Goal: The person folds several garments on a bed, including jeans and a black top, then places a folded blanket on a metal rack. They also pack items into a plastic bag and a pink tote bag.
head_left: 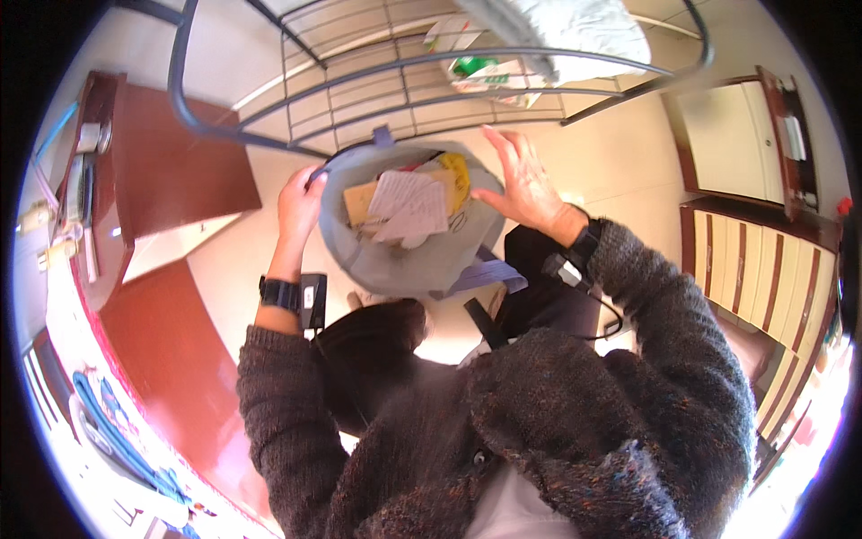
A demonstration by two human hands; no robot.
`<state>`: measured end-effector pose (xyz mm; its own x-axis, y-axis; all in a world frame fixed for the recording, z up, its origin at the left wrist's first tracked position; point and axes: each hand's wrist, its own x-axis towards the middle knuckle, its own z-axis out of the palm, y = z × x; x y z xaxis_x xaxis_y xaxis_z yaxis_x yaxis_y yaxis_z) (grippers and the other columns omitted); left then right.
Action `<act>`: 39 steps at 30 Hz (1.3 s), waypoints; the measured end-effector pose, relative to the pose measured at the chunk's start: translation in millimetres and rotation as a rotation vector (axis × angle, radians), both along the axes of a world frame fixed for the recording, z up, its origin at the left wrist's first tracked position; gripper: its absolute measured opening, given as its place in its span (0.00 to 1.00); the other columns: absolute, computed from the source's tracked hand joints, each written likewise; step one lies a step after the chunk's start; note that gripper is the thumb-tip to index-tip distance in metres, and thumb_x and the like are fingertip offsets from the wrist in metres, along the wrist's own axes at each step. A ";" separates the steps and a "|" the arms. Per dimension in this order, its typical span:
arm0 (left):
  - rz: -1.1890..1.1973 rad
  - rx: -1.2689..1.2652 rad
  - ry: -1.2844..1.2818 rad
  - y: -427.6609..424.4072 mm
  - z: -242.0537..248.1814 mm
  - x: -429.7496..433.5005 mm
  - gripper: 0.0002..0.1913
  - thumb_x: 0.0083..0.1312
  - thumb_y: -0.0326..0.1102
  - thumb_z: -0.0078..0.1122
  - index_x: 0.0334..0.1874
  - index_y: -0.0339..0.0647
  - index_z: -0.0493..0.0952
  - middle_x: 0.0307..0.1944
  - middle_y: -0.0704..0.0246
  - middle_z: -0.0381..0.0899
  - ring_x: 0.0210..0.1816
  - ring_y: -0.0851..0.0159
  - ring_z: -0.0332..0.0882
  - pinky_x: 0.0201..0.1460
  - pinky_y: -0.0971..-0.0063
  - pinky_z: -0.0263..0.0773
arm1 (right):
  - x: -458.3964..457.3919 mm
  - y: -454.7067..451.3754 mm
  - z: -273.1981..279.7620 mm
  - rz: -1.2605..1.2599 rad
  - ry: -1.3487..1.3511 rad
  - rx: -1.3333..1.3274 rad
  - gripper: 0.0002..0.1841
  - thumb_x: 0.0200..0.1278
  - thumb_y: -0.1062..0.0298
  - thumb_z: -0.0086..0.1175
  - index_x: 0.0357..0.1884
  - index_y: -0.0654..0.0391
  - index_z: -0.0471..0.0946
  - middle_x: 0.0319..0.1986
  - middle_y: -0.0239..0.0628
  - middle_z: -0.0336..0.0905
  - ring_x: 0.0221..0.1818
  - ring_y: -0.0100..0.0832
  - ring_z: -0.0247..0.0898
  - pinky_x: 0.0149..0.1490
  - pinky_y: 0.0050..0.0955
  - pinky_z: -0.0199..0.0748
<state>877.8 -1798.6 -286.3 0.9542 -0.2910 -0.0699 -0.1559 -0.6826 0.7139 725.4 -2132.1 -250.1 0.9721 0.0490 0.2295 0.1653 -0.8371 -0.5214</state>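
Observation:
A grey fabric bag (411, 266) is held mouth-up before me, its strap (495, 275) hanging over the near right side. Inside it lie sheets of paper with writing (411, 202), a tan flat piece (360, 203) that may be card or an envelope, and a yellow item (459, 176). My left hand (301, 202) grips the bag's left rim, with a dark edge or strap under the thumb. At the right rim my right hand (528, 178) has its fingers spread; its thumb reaches over the bag's edge, and whether it touches is hard to tell.
Beyond the bag stands a dark metal wire rack (350, 81) holding a white plastic bundle (586, 40) and a printed plastic bag (495, 74). A reddish-brown cabinet (182, 155) is at left. Cream-fronted drawers (754, 269) and a cupboard door (731, 141) are at right.

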 end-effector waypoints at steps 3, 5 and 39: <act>-0.007 0.002 -0.043 -1.0 -2.9 4.8 0.12 0.62 0.36 0.56 0.45 0.42 0.78 0.38 0.62 0.79 0.38 0.62 0.77 0.44 0.73 0.70 | -32.3 -6.2 -17.7 -0.258 0.612 0.225 0.48 0.46 0.62 0.66 0.66 0.63 0.48 0.47 0.52 0.70 0.50 0.46 0.68 0.54 0.35 0.68; 0.027 0.047 -0.020 -1.0 -2.9 7.2 0.12 0.62 0.37 0.55 0.45 0.41 0.78 0.38 0.61 0.78 0.39 0.61 0.76 0.44 0.72 0.70 | -46.4 2.3 -32.5 -0.320 0.969 0.520 0.40 0.49 0.63 0.63 0.62 0.65 0.56 0.44 0.51 0.74 0.48 0.44 0.71 0.53 0.34 0.69; -0.009 -0.207 0.136 -14.0 12.4 -32.6 0.08 0.63 0.29 0.54 0.42 0.36 0.76 0.35 0.67 0.77 0.35 0.68 0.74 0.42 0.79 0.68 | 40.1 128.3 -205.0 0.519 0.833 0.184 0.21 0.49 0.61 0.56 0.49 0.54 0.76 0.43 0.46 0.78 0.51 0.46 0.71 0.54 0.38 0.68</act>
<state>845.2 -1812.6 -273.8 0.9374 -0.3210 -0.1353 -0.0544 -0.5186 0.8533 765.5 -2003.8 -455.2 0.6944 0.5455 -0.4693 0.0099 -0.6594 -0.7518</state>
